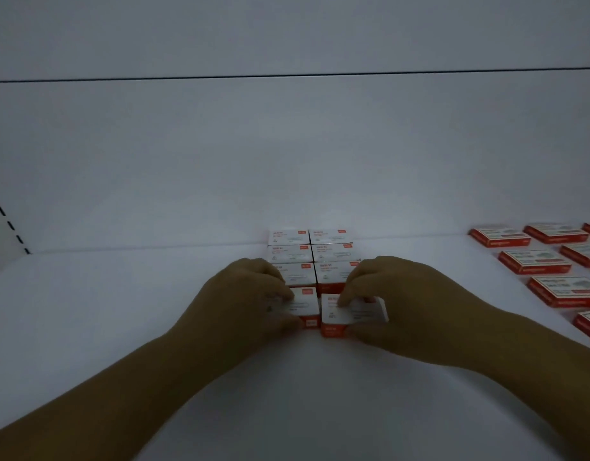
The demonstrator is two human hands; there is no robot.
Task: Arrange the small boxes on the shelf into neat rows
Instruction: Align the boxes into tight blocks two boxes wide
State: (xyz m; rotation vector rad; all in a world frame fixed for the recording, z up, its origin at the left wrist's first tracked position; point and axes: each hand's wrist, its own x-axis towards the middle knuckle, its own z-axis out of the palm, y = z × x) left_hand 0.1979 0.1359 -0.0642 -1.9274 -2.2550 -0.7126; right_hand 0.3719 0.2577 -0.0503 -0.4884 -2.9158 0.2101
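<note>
Small white boxes with orange sides stand in two columns on the white shelf, running from the back wall toward me. The back pair touches the wall, and two more pairs follow. My left hand grips the front left box between thumb and fingers. My right hand holds the front right box, which sits slightly skewed and a little nearer to me than its neighbour. Both front boxes rest on the shelf, partly hidden by my fingers.
Flat orange-edged boxes lie in several loose rows at the right of the shelf, reaching the frame edge. A slotted upright runs along the left wall. The shelf's back wall rises close behind the columns.
</note>
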